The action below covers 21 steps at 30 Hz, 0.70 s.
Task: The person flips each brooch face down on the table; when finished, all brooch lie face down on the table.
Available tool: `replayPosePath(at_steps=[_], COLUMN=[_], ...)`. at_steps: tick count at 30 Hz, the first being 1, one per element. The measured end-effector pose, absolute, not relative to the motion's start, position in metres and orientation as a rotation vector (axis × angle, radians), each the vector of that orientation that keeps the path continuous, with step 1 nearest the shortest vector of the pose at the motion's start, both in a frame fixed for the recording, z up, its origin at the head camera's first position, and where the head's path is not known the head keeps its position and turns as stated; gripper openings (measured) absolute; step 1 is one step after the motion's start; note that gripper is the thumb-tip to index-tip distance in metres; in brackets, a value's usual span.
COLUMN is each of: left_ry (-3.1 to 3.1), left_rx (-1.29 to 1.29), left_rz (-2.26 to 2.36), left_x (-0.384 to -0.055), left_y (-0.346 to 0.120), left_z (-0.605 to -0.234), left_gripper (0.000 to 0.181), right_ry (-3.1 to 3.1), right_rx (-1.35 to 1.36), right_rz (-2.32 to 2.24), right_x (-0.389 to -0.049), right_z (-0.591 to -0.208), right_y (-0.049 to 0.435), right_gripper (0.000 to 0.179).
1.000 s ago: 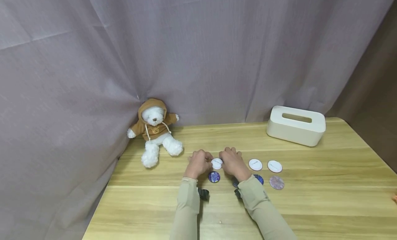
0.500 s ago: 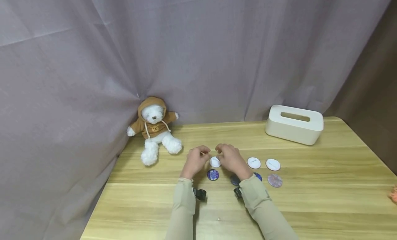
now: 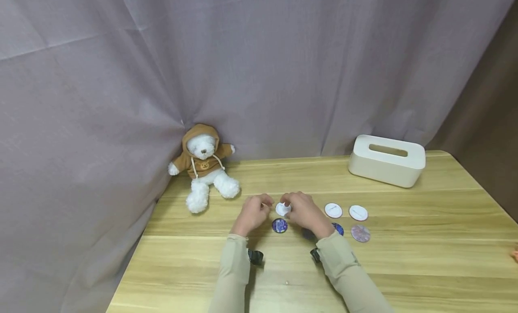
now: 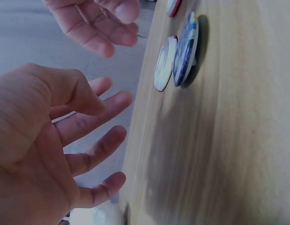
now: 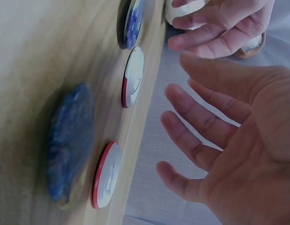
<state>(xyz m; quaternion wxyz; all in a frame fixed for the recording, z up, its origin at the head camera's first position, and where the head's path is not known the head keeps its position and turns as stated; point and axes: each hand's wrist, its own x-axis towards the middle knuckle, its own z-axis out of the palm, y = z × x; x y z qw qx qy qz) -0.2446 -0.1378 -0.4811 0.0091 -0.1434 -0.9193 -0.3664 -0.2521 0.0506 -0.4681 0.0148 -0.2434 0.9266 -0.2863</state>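
A white-backed pin badge [image 3: 282,209] lies between my hands, with a purple-blue badge [image 3: 279,225] just nearer to me. My left hand [image 3: 252,212] hovers at their left, its fingers loosely bent and holding nothing in the left wrist view. On the other side my right hand [image 3: 305,212] is held above the table, partly covering the white badge in the head view. In the right wrist view its fingers are spread and hold nothing. A dark blue badge [image 5: 72,143] and a red-rimmed, white-backed badge [image 5: 107,176] lie below it; the right forearm partly hides the dark one from the head.
Further right lie two white-backed badges [image 3: 333,210], a blue badge [image 3: 337,229] and a pinkish badge [image 3: 360,233]. A teddy bear [image 3: 206,164] in a brown hoodie sits at the back left. A cream tissue box [image 3: 386,162] stands at the back right, before a grey curtain [image 3: 259,79].
One second ago both hands had their fingers at the white badge. They have since come off it and drawn slightly apart; the badge stays on the table beside the purple-blue one.
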Motion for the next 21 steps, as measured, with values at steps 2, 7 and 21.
replayPosePath(at_steps=[2, 7, 21], left_ry=[-2.898, -2.955, -3.035], left_rx=[-0.446, -0.462, -0.517], left_rz=[-1.146, -1.102, -0.990], left_x=[-0.242, -0.235, -0.227], left_y=[-0.138, -0.138, -0.133], left_z=[-0.481, -0.483, -0.490], left_gripper=[0.029, 0.033, 0.038], right_ry=[2.879, 2.864, 2.890], right_rx=[-0.753, -0.771, -0.850], right_rz=[-0.862, -0.833, -0.746], right_x=[-0.251, -0.246, -0.237], right_z=[-0.469, -0.472, -0.483], right_y=[0.051, 0.052, 0.044], right_gripper=[0.036, 0.036, 0.032])
